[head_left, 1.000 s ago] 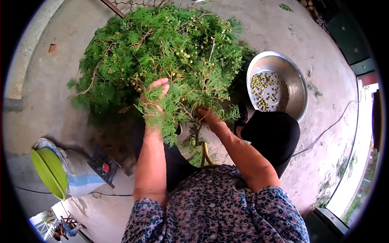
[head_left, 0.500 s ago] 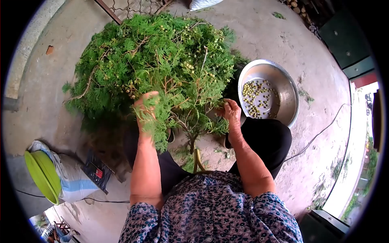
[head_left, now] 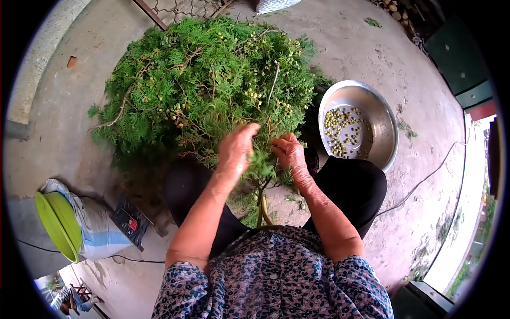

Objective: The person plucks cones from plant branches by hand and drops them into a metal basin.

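A leafy evergreen branch [head_left: 261, 169] stands upright between my knees, its forked stem pointing down toward me. My left hand [head_left: 236, 151], slightly blurred, is over the branch's left side, fingers stretched to the right and apart. Close beside it, my right hand [head_left: 289, 153] has its fingertips pinched together on the branch's right side; whatever small piece lies between them is hidden. Beyond both hands spreads a big heap of cut evergreen branches [head_left: 212, 74] bearing small pale-green cones [head_left: 252, 94]. To the right, a metal basin [head_left: 390, 119] holds many small green cones [head_left: 340, 130].
At left, a lime-green basin [head_left: 56, 226] leans against a white and blue sack [head_left: 101, 234]. A thin cable [head_left: 425, 178] runs over the concrete floor at right. Stacked firewood [head_left: 396, 10] and dark green metal panels [head_left: 451, 56] stand at upper right.
My left hand has moved right and inward from the branch's left side, close to my right hand. My right hand has shifted slightly left. Foliage has swung with them.
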{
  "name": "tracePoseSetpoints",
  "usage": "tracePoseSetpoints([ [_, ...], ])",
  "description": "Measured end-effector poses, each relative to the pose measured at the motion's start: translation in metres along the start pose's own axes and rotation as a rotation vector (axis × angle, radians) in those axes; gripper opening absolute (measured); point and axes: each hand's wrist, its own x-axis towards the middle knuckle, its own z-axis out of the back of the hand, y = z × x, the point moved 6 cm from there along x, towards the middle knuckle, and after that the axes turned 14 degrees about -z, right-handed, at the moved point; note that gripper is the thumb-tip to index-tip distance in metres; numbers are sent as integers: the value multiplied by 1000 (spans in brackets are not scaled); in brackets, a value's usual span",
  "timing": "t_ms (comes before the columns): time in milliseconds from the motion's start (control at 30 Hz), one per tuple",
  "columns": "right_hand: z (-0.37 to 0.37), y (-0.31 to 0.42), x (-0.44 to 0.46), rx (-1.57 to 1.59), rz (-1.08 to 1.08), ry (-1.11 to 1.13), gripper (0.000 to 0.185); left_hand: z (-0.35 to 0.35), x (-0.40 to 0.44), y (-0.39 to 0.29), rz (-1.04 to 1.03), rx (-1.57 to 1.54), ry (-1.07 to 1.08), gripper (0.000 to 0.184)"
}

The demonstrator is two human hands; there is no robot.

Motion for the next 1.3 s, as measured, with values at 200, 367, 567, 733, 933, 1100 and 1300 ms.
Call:
tracePoseSetpoints([
  [200,8,28,-14,23,59,21,19,-47,4,60,-6,-295,475,34],
  [367,23,38,-16,49,119,-59,24,-44,3,68,-7,-248,559,26],
  [567,28,34,-12,378,-175,4,11,-38,-4,46,-213,-56,335,15],
  [733,11,31,-16,1105,-620,338,13,-25,-11,30,-104,-107,257,20],
  [933,15,40,-16,1328,-575,400,15,-19,-17,15,-152,-154,234,19],
  [1100,21,55,-21,1399,-475,414,14,-18,-20,6,-192,-183,222,16],
  [1300,26,57,-25,903,-471,311,11,-16,-31,-3,-306,18,254,12],
])
